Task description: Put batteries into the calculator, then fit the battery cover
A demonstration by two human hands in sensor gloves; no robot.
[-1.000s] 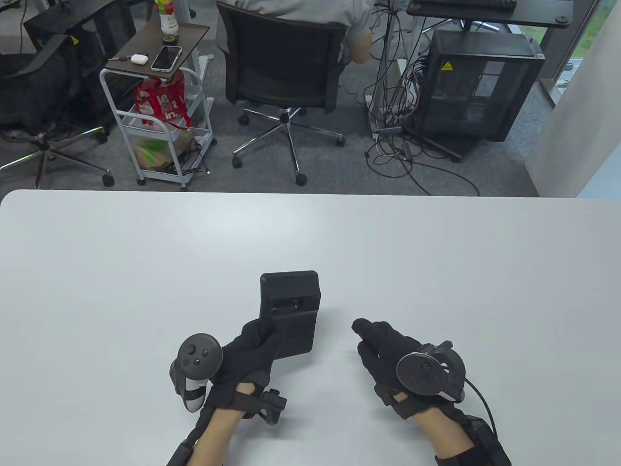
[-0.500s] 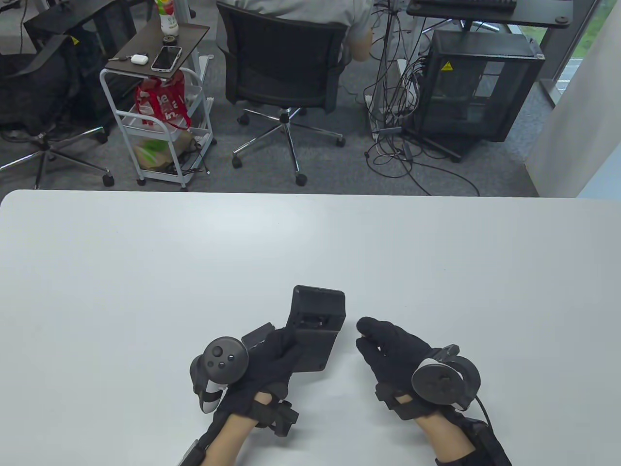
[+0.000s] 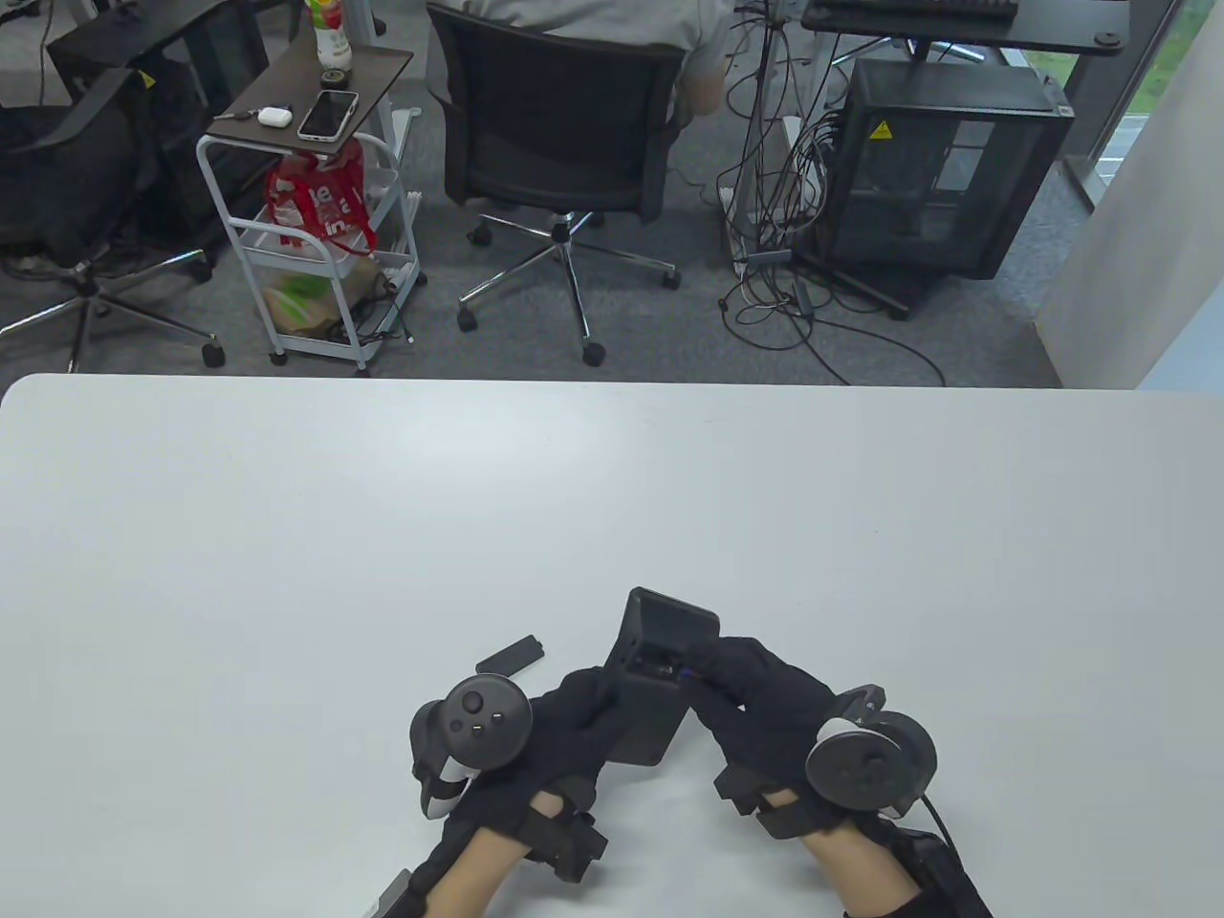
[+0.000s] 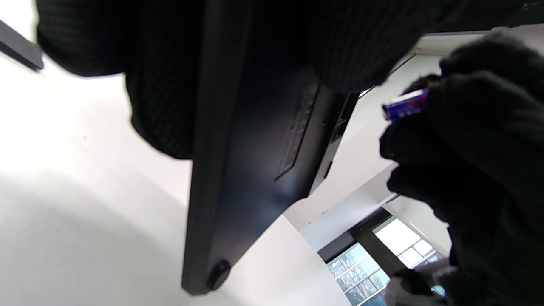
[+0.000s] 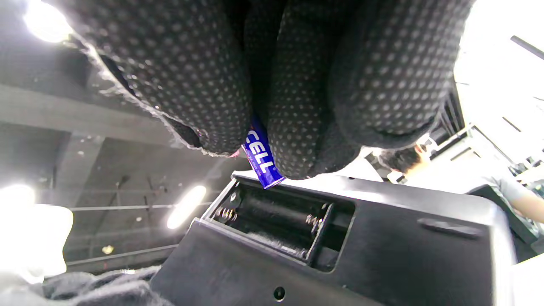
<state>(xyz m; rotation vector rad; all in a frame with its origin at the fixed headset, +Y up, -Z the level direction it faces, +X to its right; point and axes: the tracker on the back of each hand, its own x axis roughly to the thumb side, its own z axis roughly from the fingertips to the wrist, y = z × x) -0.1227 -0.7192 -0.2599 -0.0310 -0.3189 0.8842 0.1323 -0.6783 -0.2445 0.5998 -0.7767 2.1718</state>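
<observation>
My left hand (image 3: 574,712) grips the black calculator (image 3: 660,669) by its near end, back side up and tilted, lifted off the table. Its battery compartment (image 5: 276,221) is open, with springs showing and no battery inside. My right hand (image 3: 755,684) pinches a blue battery (image 5: 260,159) between the fingertips, just above the compartment's edge. The battery also shows in the left wrist view (image 4: 406,104), beside the calculator (image 4: 255,161). The black battery cover (image 3: 512,654) lies flat on the table left of the calculator.
The white table (image 3: 287,526) spreads wide around the hands. Beyond its far edge are an office chair (image 3: 564,124) with a seated person, a white cart (image 3: 316,220) and a black computer case (image 3: 942,163).
My left hand has carried the calculator right and toward me, tilting it, which uncovered the battery cover. My right hand has moved left to the calculator with the battery.
</observation>
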